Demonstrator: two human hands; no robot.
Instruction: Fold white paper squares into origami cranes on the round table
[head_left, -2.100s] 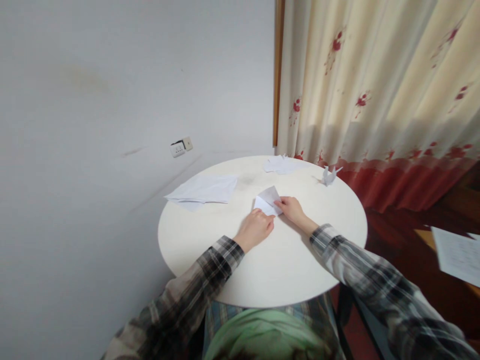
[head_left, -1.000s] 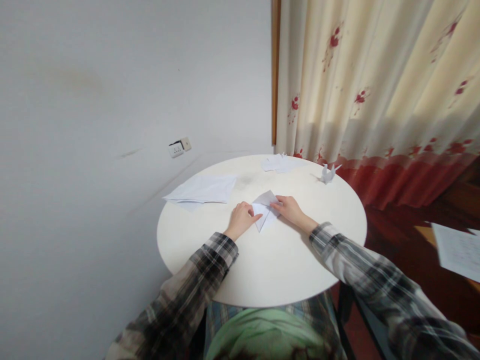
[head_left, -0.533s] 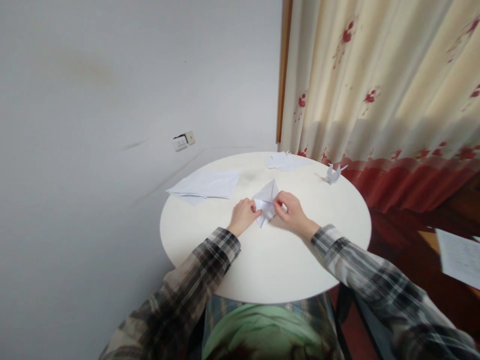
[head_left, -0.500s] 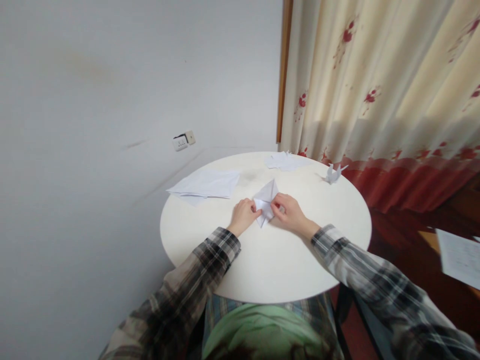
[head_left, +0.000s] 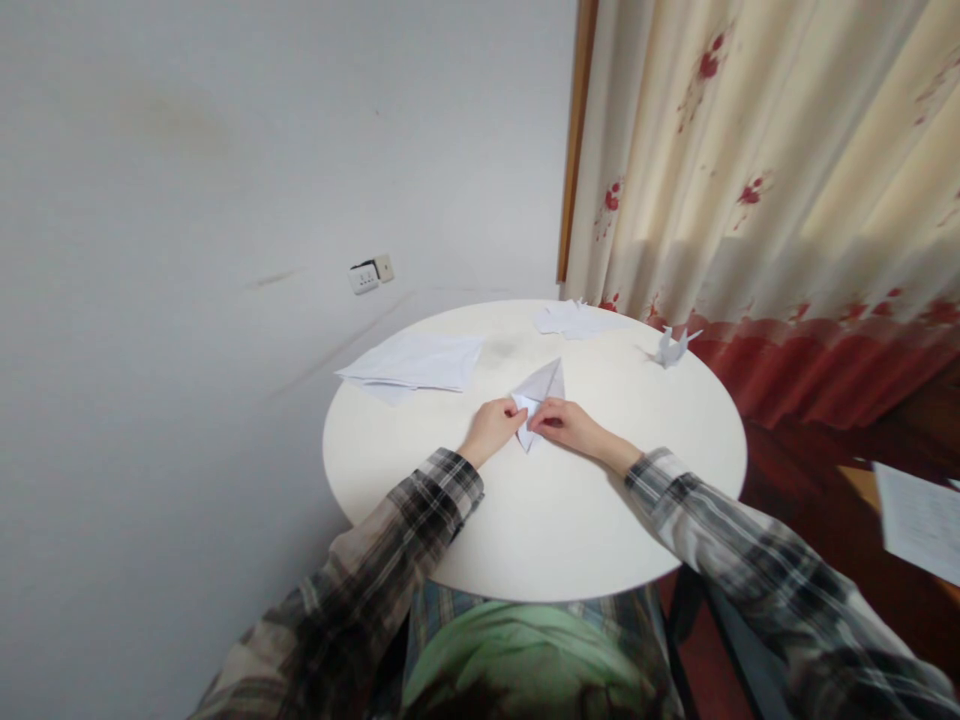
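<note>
A small white folded paper (head_left: 541, 389), kite-shaped with a point toward the far side, lies near the middle of the round cream table (head_left: 570, 530). My left hand (head_left: 493, 430) pinches its left edge with curled fingers. My right hand (head_left: 564, 423) presses down on its right side, fingers closed together over the fold. Both sleeves are plaid.
A stack of white sheets (head_left: 416, 363) lies at the table's left. Crumpled paper (head_left: 571, 319) sits at the far edge, and a folded paper crane (head_left: 671, 348) stands at the far right. A curtain (head_left: 765, 200) hangs behind; a printed sheet (head_left: 919, 520) lies off to the right.
The paper went from a wider folded shape to a narrower kite as both hands folded its sides inward. My right hand has moved closer to my left over the fold.
</note>
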